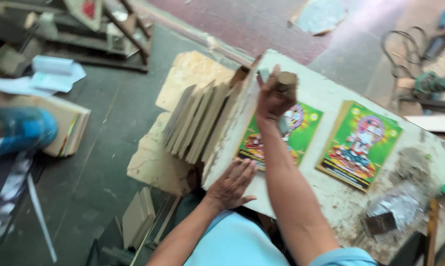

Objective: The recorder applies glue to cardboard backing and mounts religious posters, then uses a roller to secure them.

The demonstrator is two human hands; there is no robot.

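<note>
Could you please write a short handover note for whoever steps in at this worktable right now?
Right hand: raised over the table, fist shut on a wooden-handled tool.
Left hand: flat on the near edge of the white worktable, holding nothing.
Two green printed pictures lie on the table: one under the right forearm, one further right.
A row of thin boards leans against the table's left end.
A scraper lies near the right corner.
Done or left: cannot tell from this view.
</note>
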